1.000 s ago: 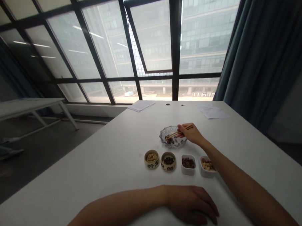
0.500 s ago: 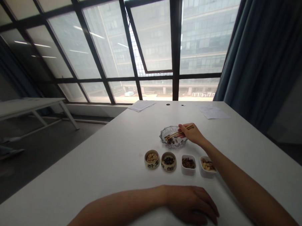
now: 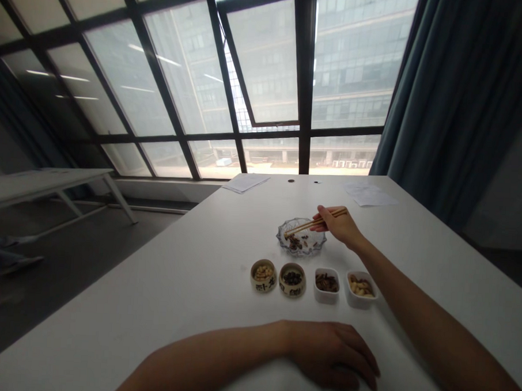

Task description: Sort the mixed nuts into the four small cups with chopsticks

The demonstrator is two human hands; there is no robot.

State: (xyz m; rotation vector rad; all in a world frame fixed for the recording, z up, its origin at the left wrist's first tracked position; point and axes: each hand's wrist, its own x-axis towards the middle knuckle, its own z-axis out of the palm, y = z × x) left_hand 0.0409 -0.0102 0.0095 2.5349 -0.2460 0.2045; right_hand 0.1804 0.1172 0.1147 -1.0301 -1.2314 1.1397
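My right hand (image 3: 337, 223) grips a pair of wooden chopsticks (image 3: 314, 222), their tips down in a clear glass bowl (image 3: 280, 238) with a scalloped rim. Small dark and light pieces (image 3: 297, 243) lie in the bowl; whether the tips pinch one I cannot tell. My left hand (image 3: 329, 354) rests on the table near me, fingers loosely extended and holding nothing. Between the hands stand a round pot of tan nuts (image 3: 264, 273), a round pot of dark pieces (image 3: 292, 277), a white dish of brown strips (image 3: 326, 282) and a white dish of pale yellow pieces (image 3: 361, 286).
All this is on a long white table (image 3: 188, 284). Papers (image 3: 245, 183) lie at its far left and more sheets (image 3: 368, 194) at the far right. Another table (image 3: 49, 180) stands to the left. Windows and a dark curtain (image 3: 442, 111) border the far side.
My right hand has moved slightly up and to the right, with the chopsticks still in it. Their tips have shifted a little toward the bowl's far left. My left hand stays put.
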